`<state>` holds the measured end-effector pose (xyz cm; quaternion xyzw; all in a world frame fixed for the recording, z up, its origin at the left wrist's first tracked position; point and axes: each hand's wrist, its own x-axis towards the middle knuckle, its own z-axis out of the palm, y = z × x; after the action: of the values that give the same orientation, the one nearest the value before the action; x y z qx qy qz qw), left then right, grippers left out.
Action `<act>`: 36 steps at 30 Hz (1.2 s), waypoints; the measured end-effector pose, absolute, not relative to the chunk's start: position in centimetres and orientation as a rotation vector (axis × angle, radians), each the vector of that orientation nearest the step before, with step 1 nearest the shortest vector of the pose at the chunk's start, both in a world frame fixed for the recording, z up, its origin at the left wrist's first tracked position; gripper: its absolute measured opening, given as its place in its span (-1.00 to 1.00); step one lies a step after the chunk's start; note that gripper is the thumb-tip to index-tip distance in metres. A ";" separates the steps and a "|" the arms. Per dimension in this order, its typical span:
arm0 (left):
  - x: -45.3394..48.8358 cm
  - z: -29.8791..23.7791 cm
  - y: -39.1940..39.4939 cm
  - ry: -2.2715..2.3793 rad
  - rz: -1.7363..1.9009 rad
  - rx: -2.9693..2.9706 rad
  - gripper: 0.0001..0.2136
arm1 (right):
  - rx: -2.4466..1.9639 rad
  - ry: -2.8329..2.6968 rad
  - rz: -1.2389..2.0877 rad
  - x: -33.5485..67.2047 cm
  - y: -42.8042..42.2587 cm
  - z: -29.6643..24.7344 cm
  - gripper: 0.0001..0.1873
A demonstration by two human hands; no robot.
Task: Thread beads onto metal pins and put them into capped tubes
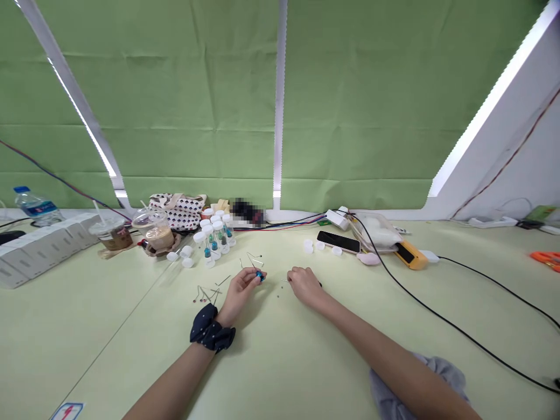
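Part [260, 276], blue, pinched in left hand [240, 289]

Green blinds [359, 99] are hanging behind the table [280, 373]. Over on the left, a blue-capped water bottle [38, 209] is standing behind a row of white boxes [48, 245]. Two clear plastic drink cups, one darker [116, 239] and one milky [158, 238], are sitting near a patterned fabric bag [186, 213]. Toward the right, a smartphone [338, 242] is lying face up, a yellow-orange handheld device [411, 255] is resting beside a clear plastic bag [376, 230], and a black cable [424, 303] is curving across the tabletop. A lightning-bolt sticker [67, 412] is showing at the near left.
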<state>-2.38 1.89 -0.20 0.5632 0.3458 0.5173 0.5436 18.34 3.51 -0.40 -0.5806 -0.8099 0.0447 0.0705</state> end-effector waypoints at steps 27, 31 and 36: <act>-2.4 -0.2 2.1 0.770 1.268 1.176 -0.67 | -1.804 -2.137 0.700 26.9 6.2 1.2 -0.78; -2.3 -0.1 2.0 0.788 1.257 1.181 -0.70 | -1.499 -2.202 0.981 27.8 4.8 1.1 -0.74; -2.3 0.0 1.9 0.793 1.255 1.157 -0.71 | -1.519 -2.167 0.870 26.9 4.5 0.2 -0.90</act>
<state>-2.28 1.95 -0.04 0.4967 0.3403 0.5391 0.5890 26.89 4.49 0.19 -0.5366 -0.7656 0.3074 0.1772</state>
